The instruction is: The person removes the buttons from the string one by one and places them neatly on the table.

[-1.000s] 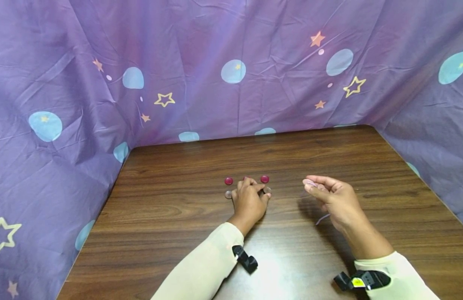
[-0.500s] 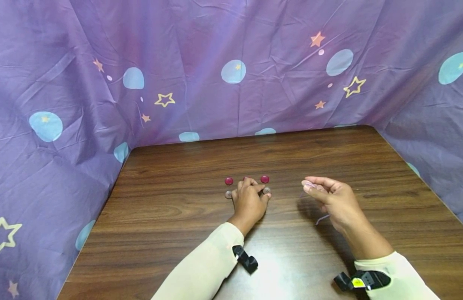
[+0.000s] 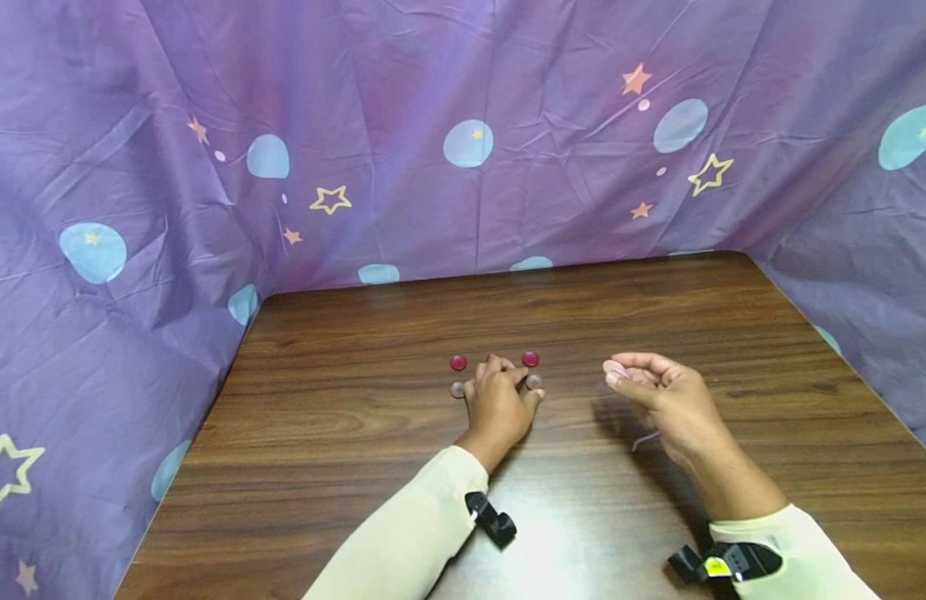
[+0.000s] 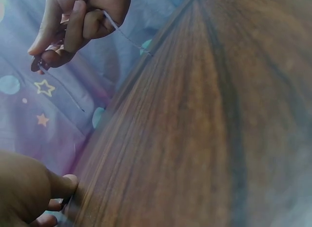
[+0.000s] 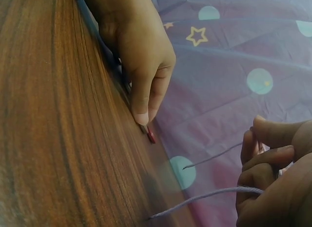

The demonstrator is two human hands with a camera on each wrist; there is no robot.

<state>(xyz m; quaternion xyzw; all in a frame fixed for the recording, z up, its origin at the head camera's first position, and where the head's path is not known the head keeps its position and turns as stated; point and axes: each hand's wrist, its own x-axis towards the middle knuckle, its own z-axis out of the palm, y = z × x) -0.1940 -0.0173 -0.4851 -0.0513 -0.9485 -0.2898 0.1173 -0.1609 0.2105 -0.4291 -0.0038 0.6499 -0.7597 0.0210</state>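
Note:
Over a small group of buttons, my left hand [image 3: 498,408] holds a grey button [image 3: 534,382] at its edges between thumb and index finger, low on the table. Its other fingers partly cover a red button [image 3: 493,358] in the middle. Red buttons lie to the left [image 3: 458,362] and right [image 3: 531,358], and another grey button [image 3: 457,389] sits beside the little finger. Raised to the right, my right hand [image 3: 676,404] pinches a pale pink button [image 3: 613,367] between thumb and index finger. A lilac string [image 5: 207,194] hangs from that hand, with both loose ends showing in the right wrist view.
The buttons lie on a dark wood-grain table [image 3: 342,358]. Purple fabric [image 3: 402,100] with stars and blue circles hangs behind the table and at both sides. Each sleeve carries a black wrist strap, such as the left strap [image 3: 490,518].
The left thumb shifts very slightly beside the grey button. The pale pink button tilts a little in the right fingers. Both arms stay almost still.

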